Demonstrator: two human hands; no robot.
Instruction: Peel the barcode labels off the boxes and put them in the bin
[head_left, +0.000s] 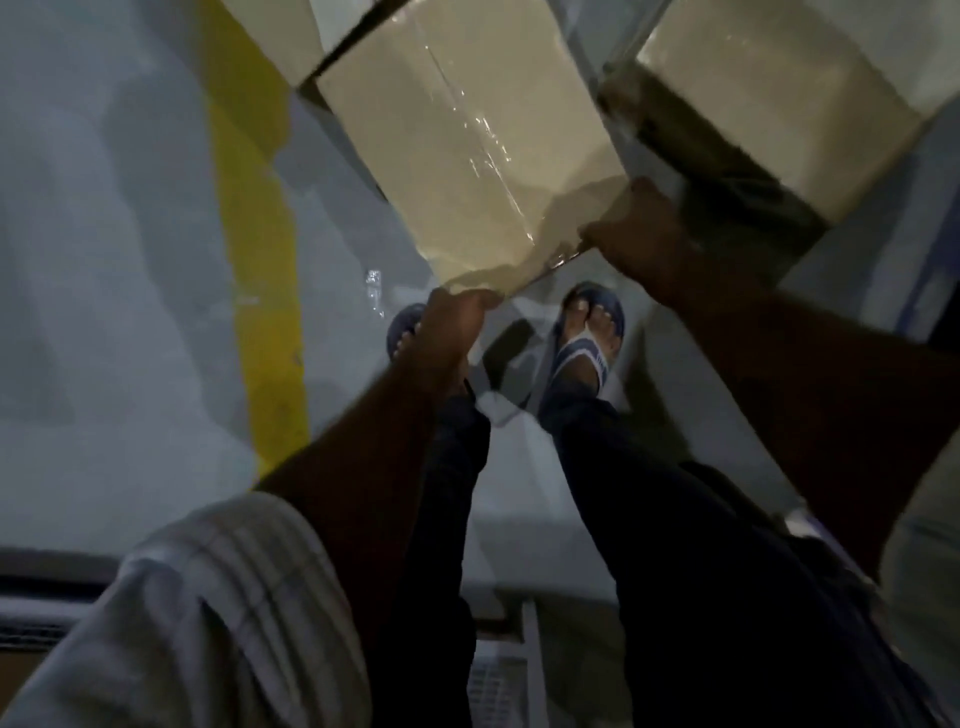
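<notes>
Cardboard fills both hands: the left hand (457, 317) is curled round the near left corner of a taped box (467, 135), and the right hand (641, 234) grips its near right corner, a little farther out. The box stretches away from the hands, its long axis and shiny tape seam running forward and slightly leftward, so all of it lies beyond the fingers. No barcode label shows on the upper face. I judge it sits on a hidden side, so the box must be turned to reach it. Just to the right is a second box (779, 78). Below are sandalled feet (587, 332) on a grey floor (104, 260) with a yellow stripe (254, 249). No bin can be made out.
</notes>
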